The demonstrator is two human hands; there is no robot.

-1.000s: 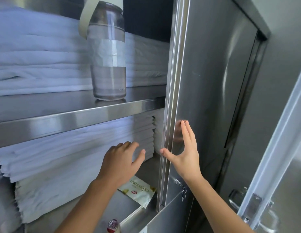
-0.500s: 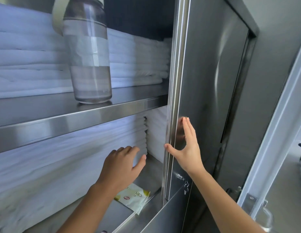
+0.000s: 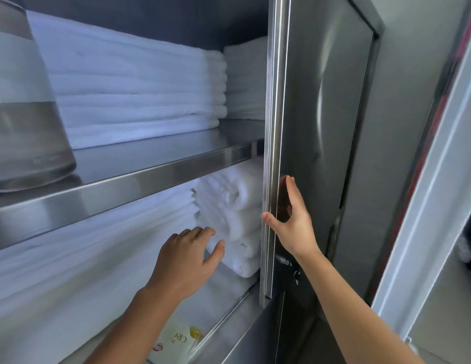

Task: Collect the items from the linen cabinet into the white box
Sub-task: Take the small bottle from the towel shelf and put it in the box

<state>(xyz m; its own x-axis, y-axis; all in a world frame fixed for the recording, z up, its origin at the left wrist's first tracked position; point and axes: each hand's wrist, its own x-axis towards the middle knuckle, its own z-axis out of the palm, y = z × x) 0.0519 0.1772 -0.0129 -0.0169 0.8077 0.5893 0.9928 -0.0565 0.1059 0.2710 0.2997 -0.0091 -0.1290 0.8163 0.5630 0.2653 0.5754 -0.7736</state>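
Note:
The steel linen cabinet stands open before me. My right hand [image 3: 292,222] lies flat on its sliding door [image 3: 316,127], thumb hooked on the door's edge. My left hand [image 3: 188,261] reaches into the lower shelf with fingers spread, holding nothing, close to a stack of rolled white towels [image 3: 229,219]. A clear water bottle [image 3: 24,111] stands on the upper steel shelf [image 3: 139,177] at far left. Under my left forearm a white and yellow croissant packet [image 3: 180,342] lies on the lower shelf floor. The white box is out of sight.
Folded white linen [image 3: 129,93] fills the upper shelf behind the bottle, and more folded sheets [image 3: 71,258] fill the lower shelf at left. A small latch [image 3: 288,262] hangs on the door below my right hand. A white door frame [image 3: 426,206] stands at right.
The door has slid further right under my right hand, uncovering rolled towels on the lower shelf. The view has moved rightward, so the bottle now sits at the left edge. My left hand stays open.

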